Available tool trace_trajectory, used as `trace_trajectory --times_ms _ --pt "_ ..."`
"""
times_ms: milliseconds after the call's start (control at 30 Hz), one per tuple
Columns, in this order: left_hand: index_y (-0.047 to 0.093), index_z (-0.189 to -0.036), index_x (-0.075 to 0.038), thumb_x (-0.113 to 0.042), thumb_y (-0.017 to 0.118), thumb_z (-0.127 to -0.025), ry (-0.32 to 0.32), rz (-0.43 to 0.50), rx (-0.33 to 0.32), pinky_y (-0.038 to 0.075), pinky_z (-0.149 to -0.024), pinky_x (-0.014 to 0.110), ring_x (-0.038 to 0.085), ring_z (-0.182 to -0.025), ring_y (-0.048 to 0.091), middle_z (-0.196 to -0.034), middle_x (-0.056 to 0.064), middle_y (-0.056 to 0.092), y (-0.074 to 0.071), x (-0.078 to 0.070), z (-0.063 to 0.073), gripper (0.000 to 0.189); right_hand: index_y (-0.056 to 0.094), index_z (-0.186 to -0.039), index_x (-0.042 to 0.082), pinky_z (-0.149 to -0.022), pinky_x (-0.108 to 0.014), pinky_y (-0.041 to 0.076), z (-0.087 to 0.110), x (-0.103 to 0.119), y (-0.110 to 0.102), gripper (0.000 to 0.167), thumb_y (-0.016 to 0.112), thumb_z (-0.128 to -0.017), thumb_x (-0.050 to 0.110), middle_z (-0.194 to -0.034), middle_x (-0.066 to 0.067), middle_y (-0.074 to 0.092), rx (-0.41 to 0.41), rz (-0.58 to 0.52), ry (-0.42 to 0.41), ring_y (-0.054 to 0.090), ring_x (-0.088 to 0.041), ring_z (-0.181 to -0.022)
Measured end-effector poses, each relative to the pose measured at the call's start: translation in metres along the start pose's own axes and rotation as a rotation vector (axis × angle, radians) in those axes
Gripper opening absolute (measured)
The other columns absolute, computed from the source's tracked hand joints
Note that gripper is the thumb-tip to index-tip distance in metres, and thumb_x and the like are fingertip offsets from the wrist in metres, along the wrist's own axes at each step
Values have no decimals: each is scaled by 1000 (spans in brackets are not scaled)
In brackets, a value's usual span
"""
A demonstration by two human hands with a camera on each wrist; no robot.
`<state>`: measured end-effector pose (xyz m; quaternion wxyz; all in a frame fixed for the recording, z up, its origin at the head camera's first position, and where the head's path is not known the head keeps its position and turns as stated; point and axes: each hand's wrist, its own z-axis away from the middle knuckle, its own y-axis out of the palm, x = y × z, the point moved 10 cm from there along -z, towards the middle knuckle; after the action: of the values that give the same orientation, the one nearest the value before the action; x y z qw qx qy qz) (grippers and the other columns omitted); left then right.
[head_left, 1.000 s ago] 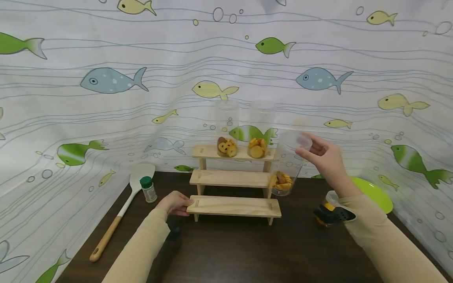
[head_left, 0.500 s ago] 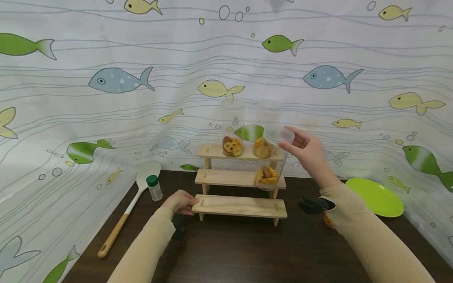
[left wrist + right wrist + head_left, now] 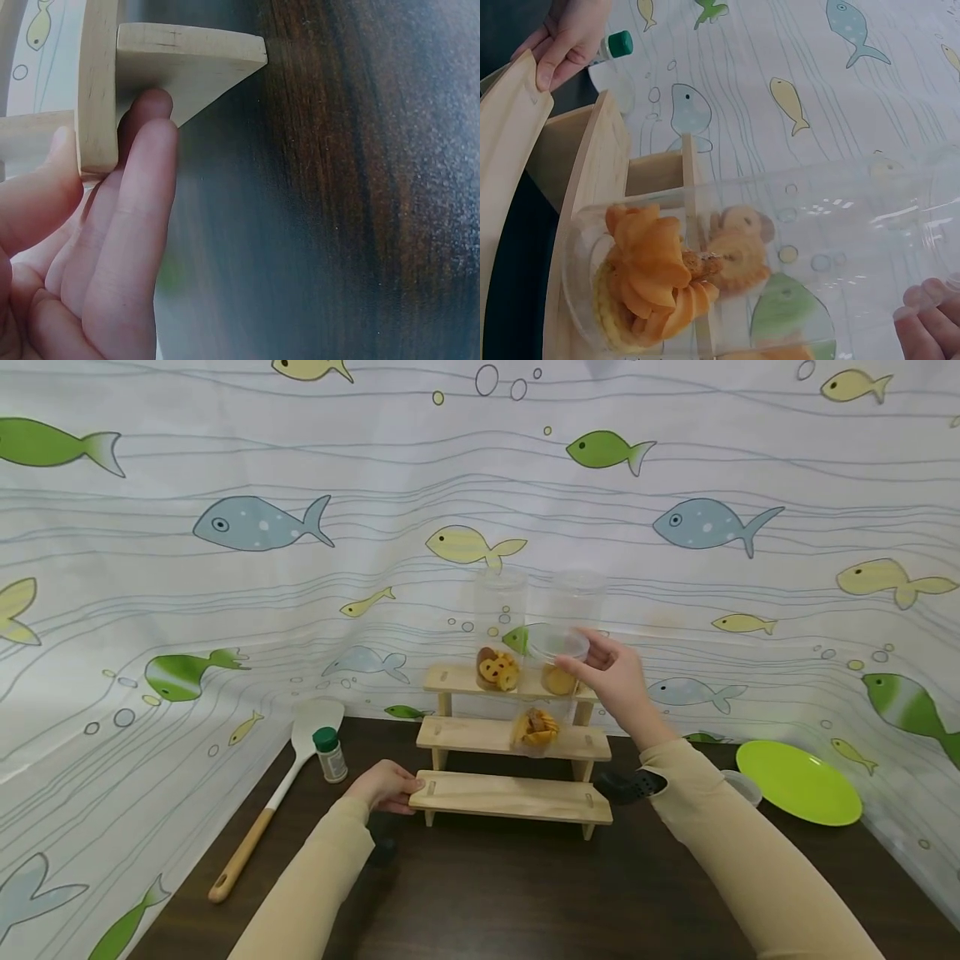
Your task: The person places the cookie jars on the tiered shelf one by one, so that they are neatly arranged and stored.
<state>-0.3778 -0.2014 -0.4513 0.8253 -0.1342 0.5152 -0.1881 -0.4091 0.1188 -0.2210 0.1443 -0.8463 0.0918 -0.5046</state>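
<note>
Over there the right hand (image 3: 611, 672) is pinching a leaning clear cookie jar (image 3: 547, 696) by its top, holding it at the middle shelf (image 3: 472, 734) of a wooden stand (image 3: 444, 703), touching or not I can't tell from here, while the left hand's (image 3: 384, 787) grip is pinching the bottom shelf's (image 3: 510, 793) left end

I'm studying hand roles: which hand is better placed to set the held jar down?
Probably the right hand: it grips the jar near the middle shelf; the left hand holds the bottom shelf.
</note>
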Motion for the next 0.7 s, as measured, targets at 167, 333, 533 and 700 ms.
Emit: trace_trajectory --times_ms 167,333,533,700 --pt "61 -113 12 -13 60 -94 1 4 9 60 -71 36 17 -68 68 -80 13 69 1 0 -2 32 51 -138 14 -92 -29 53 -6 1 9 65 75 -81 35 -133 -12 56 -12 -53 5 60 -22 -115" --pt "60 -114 13 -12 60 -94 7 4 11 60 -71 36 18 -69 68 -82 14 69 1 1 -3 32 50 -138 13 -90 -25 53 -10 3 20 65 75 -81 34 -133 -11 56 11 -71 3 60 -21 -114" --pt "58 -116 15 -12 59 -94 28 1 13 60 -71 37 21 -71 70 -87 19 70 1 -2 -1 35 45 -141 11 -96 -34 50 -14 1 33 67 74 -83 30 -137 -10 52 41 -95 26 56 -23 -120" --pt "58 -116 16 -11 58 -94 28 -4 14 60 -73 39 21 -72 70 -86 19 70 1 -3 -1 34 45 -141 8 -91 -28 53 -18 0 48 68 74 -83 28 -136 -12 53 60 -134 37 58 -24 -117"
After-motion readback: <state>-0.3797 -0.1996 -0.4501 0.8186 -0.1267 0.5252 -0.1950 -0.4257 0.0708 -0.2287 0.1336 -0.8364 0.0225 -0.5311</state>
